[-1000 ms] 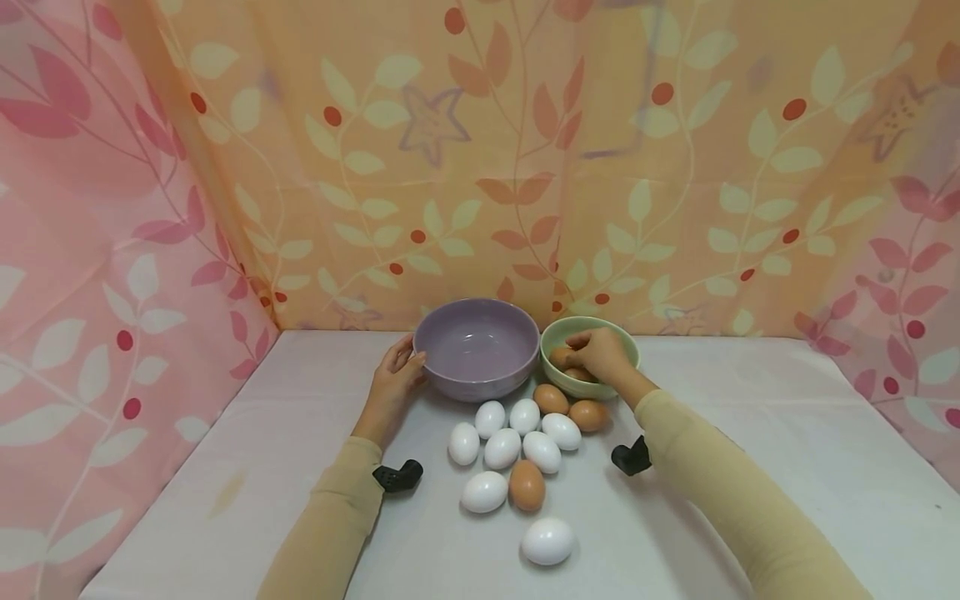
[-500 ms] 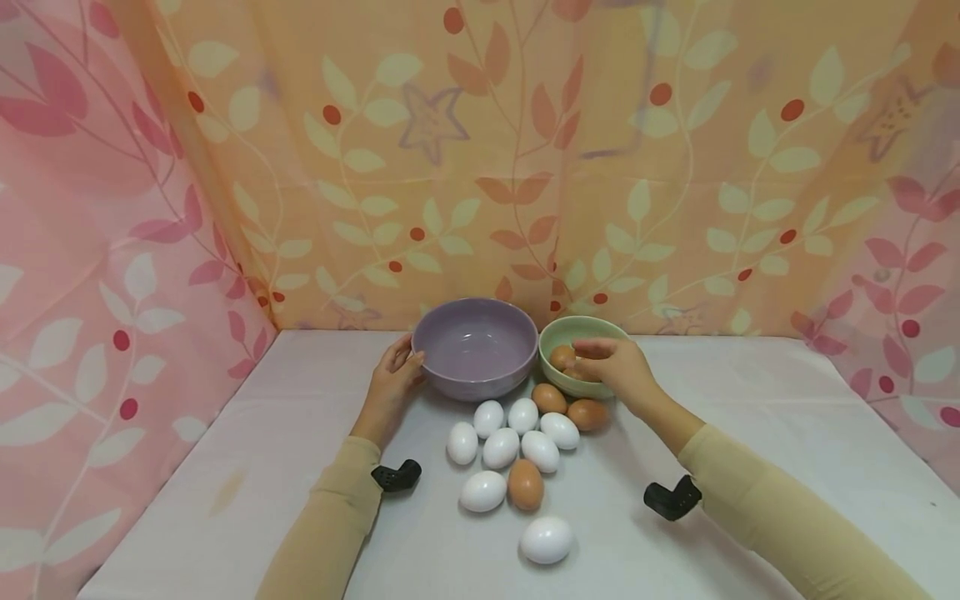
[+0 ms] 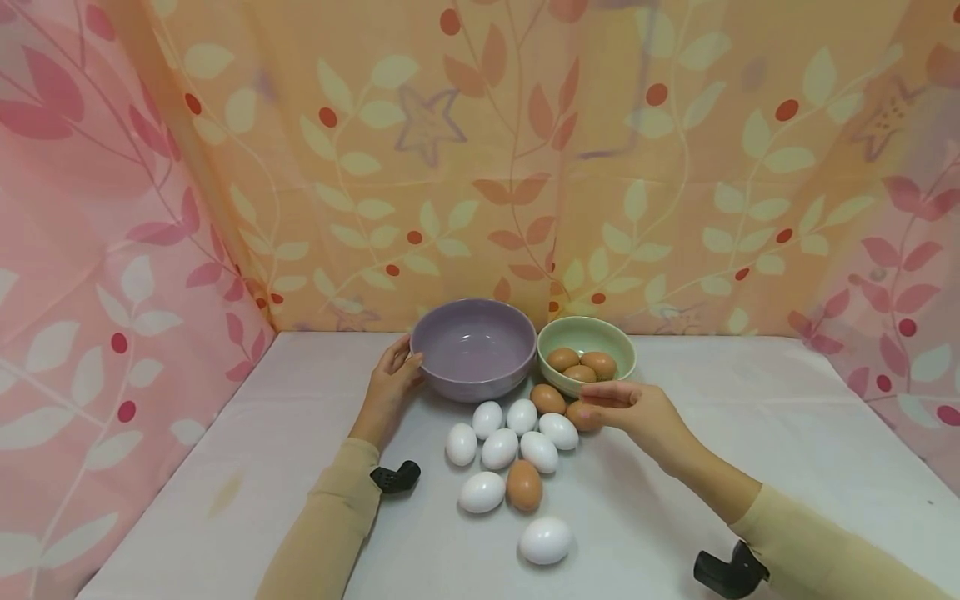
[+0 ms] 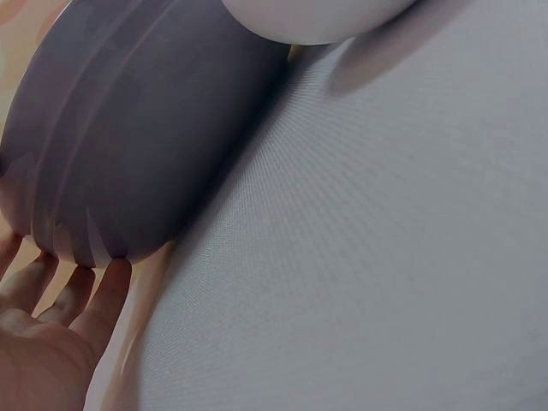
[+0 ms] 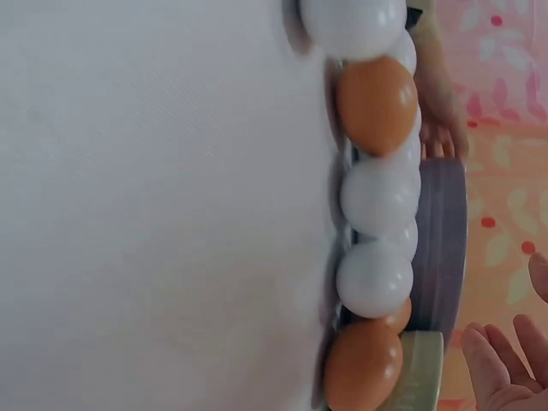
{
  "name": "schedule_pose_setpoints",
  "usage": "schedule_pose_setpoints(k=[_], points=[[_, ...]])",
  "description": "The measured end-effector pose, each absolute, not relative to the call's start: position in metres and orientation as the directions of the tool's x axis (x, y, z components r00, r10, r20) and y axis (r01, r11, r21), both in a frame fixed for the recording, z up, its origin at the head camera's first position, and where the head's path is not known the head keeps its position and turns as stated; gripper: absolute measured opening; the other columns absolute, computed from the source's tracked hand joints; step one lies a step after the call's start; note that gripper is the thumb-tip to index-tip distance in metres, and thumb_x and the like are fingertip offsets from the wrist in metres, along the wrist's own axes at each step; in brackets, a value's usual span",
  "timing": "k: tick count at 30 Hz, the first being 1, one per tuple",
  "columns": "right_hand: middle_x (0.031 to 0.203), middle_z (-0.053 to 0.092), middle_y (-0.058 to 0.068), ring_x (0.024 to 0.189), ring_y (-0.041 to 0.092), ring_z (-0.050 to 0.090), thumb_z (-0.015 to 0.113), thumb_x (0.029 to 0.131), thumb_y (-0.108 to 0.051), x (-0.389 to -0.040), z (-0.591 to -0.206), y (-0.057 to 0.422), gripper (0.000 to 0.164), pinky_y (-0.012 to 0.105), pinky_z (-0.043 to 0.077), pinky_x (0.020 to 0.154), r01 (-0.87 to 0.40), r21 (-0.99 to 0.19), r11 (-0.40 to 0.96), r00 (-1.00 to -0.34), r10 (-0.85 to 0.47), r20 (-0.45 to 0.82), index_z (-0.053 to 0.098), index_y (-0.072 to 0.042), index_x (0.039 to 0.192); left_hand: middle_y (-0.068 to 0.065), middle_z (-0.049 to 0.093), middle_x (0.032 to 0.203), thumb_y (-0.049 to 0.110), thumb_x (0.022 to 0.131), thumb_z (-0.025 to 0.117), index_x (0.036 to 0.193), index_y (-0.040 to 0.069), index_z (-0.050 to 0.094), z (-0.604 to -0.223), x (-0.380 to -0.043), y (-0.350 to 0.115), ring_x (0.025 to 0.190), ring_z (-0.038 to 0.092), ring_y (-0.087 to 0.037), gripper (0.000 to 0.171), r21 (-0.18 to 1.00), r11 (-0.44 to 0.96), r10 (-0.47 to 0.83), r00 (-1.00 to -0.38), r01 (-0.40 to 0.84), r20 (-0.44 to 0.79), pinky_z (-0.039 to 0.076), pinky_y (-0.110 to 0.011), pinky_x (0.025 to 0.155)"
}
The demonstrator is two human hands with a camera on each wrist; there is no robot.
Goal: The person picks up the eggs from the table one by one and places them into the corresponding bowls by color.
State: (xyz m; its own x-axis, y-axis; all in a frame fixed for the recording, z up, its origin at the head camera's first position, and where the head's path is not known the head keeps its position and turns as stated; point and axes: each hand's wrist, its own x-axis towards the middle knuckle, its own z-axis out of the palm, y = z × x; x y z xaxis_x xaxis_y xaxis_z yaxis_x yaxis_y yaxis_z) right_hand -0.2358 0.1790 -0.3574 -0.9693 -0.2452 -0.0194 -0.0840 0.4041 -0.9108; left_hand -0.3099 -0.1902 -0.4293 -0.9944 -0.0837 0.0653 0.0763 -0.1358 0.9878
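My left hand (image 3: 392,385) rests its fingertips against the left outer wall of a purple bowl (image 3: 474,387); the left wrist view shows the fingers nearly straight on that wall. To its right stands a smaller green bowl (image 3: 628,357) with three brown eggs (image 3: 580,374) inside. My right hand (image 3: 652,425) hovers in front of the green bowl with fingers extended and nothing held. Its fingertips partly cover a brown egg (image 3: 581,417) on the table; whether they touch it I cannot tell. Another brown egg (image 3: 547,399) lies just left of that one.
Several white eggs (image 3: 500,449) lie clustered in front of the bowls. A third loose brown egg (image 3: 524,486) and a single white egg (image 3: 546,540) lie nearer. Patterned curtains (image 3: 465,167) hang behind the white-covered table (image 3: 300,417).
My right hand has let go of a brown egg inside the green bowl, then moved out toward the front, over the loose brown egg. The left hand has stayed at the purple bowl.
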Motion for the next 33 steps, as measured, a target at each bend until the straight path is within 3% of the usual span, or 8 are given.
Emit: schedule_pose_setpoints(k=[6,13,18,24,30,33], points=[[0.127,0.069,0.011,0.112,0.007,0.066,0.079,0.085,-0.024,-0.217,-0.368,0.180,0.052,0.017,0.052,0.092,-0.042,-0.934,0.355,-0.956,-0.285,-0.065,0.064,-0.002,0.130,-0.007,0.032,0.162,0.020,0.100,0.060,0.154,0.013,0.034,-0.429,-0.310,-0.189,0.143,0.040,-0.020,0.060,0.985,-0.149,-0.086,-0.994,0.087,0.074,0.051,-0.019,0.092],[0.129,0.068,0.011,0.116,0.013,0.065,0.080,0.083,-0.027,-0.203,-0.373,0.177,0.052,0.023,0.053,0.094,0.003,-0.933,0.360,-0.947,-0.299,-0.118,0.066,-0.003,0.127,-0.008,0.031,0.162,0.019,0.101,0.060,0.154,0.011,0.034,-0.429,-0.310,-0.189,0.145,0.038,-0.021,0.060,0.984,-0.151,-0.091,-0.992,0.100,0.087,0.052,-0.015,0.088],[0.126,0.069,0.016,0.118,0.016,0.065,0.079,0.084,-0.021,-0.195,-0.381,0.175,0.051,0.022,0.054,0.091,-0.010,-0.946,0.323,-0.915,-0.384,-0.121,0.064,0.001,0.127,-0.008,0.033,0.162,0.019,0.101,0.059,0.154,0.013,0.035,-0.427,-0.310,-0.187,0.141,0.042,-0.022,0.059,0.986,-0.140,-0.095,-0.992,0.090,0.077,0.051,-0.018,0.088],[0.124,0.069,0.017,0.110,0.007,0.066,0.080,0.084,-0.019,-0.188,-0.391,0.173,0.048,0.019,0.055,0.086,0.010,-0.954,0.299,-0.889,-0.434,-0.145,0.065,0.001,0.125,-0.008,0.033,0.162,0.019,0.101,0.059,0.154,0.012,0.034,-0.427,-0.310,-0.187,0.141,0.042,-0.022,0.060,0.987,-0.129,-0.094,-0.992,0.091,0.079,0.051,-0.021,0.091],[0.123,0.070,0.017,0.114,0.017,0.067,0.081,0.082,-0.018,-0.181,-0.401,0.169,0.048,0.017,0.054,0.084,0.002,-0.956,0.294,-0.864,-0.481,-0.149,0.066,0.003,0.123,-0.007,0.033,0.162,0.020,0.100,0.060,0.154,0.013,0.035,-0.429,-0.310,-0.189,0.141,0.042,-0.022,0.060,0.984,-0.152,-0.094,-0.992,0.093,0.079,0.052,-0.019,0.089],[0.122,0.070,0.017,0.114,0.016,0.067,0.083,0.080,-0.019,-0.179,-0.404,0.167,0.050,0.015,0.053,0.084,0.005,-0.958,0.285,-0.850,-0.504,-0.155,0.066,0.005,0.121,-0.006,0.033,0.162,0.020,0.100,0.060,0.154,0.013,0.034,-0.428,-0.309,-0.190,0.140,0.042,-0.020,0.060,0.985,-0.145,-0.093,-0.993,0.092,0.079,0.052,-0.019,0.089]])
